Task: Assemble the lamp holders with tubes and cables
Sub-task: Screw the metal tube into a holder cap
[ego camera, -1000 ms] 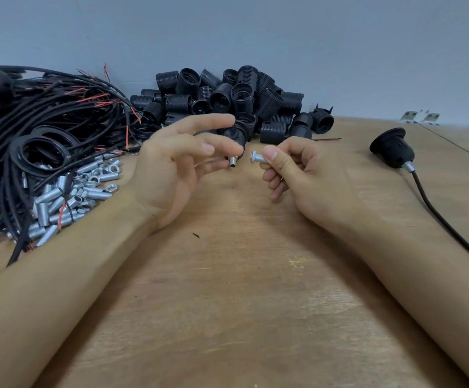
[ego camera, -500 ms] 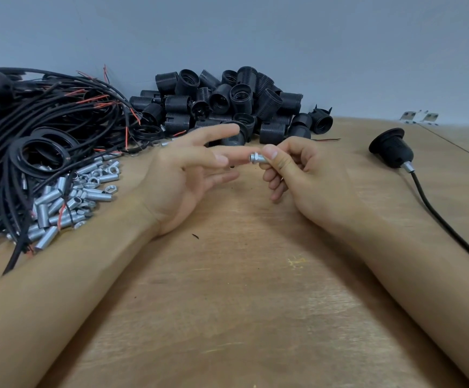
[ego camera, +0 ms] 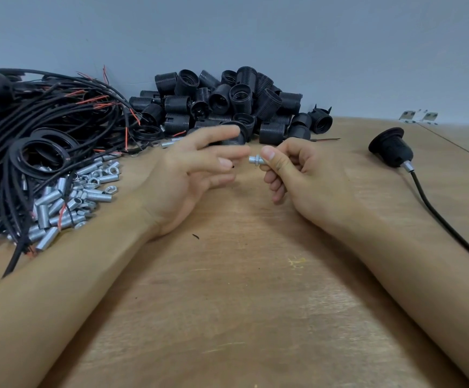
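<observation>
My right hand (ego camera: 309, 175) pinches a small metal tube (ego camera: 255, 160); my left hand (ego camera: 188, 177) is spread loose, fingertips just beside the tube's free end.

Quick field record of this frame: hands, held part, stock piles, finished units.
left hand: open, fingers extended toward the tube, holds nothing
right hand: pinches a metal tube with a nut on it
holders: black pile at the wall
cables: black tangle, far left
loose tubes: with nuts, beside the cables
finished unit: holder on cable, right side
table: wood
</observation>
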Demonstrator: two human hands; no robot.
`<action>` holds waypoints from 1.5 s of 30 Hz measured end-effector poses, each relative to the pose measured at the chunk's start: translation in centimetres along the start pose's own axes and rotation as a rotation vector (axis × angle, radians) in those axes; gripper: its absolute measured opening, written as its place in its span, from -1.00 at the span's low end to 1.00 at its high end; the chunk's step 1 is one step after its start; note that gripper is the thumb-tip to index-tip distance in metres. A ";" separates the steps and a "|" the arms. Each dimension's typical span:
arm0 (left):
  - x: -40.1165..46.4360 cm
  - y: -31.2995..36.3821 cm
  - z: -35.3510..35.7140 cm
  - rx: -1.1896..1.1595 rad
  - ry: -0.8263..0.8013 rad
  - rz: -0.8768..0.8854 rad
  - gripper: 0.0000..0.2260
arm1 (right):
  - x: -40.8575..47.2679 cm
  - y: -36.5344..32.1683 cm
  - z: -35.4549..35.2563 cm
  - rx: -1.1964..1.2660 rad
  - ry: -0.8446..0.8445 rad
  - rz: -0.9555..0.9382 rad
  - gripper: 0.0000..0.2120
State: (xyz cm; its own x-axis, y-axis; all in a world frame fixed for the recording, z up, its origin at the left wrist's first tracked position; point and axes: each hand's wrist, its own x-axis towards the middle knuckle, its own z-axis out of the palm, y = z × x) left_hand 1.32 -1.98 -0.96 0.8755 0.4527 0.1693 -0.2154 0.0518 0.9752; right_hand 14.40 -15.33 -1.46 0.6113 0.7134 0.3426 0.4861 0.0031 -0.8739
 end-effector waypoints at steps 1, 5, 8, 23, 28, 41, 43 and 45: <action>-0.1 -0.1 0.1 0.016 -0.034 -0.006 -0.45 | 0.0 0.0 0.0 -0.002 0.001 -0.003 -0.77; 0.1 0.4 -0.5 -0.079 0.086 0.070 -0.57 | 0.0 0.2 0.0 -0.015 0.005 -0.002 -0.77; 0.3 0.0 -0.6 -0.045 0.103 0.046 -0.54 | 0.1 0.3 0.0 -0.006 0.001 -0.001 -0.77; 0.5 -1.5 -1.1 0.878 0.423 0.275 -0.73 | 0.1 0.4 0.0 -0.027 -0.001 -0.007 -0.76; 1.0 -2.1 -3.3 1.294 0.466 0.203 -0.61 | 0.1 0.4 -0.1 -0.019 0.000 -0.005 -0.76; 0.6 -0.5 -5.7 1.603 0.654 -0.064 -0.63 | 0.1 0.8 -0.1 0.010 0.002 0.032 -0.79; 0.5 0.1 -6.4 1.626 0.769 -0.061 -0.65 | 0.1 0.7 -0.1 0.006 0.003 0.034 -0.79; 0.3 0.9 -7.2 1.660 0.902 -0.053 -0.64 | 0.1 0.7 -0.1 0.016 0.011 0.042 -0.79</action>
State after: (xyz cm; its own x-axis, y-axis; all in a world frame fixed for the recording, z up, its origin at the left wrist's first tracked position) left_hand -1.68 4.60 -1.08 0.2895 0.7761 0.5602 0.8618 -0.4660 0.2002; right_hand 14.84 -15.35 -1.95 0.6377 0.7055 0.3091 0.4502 -0.0157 -0.8928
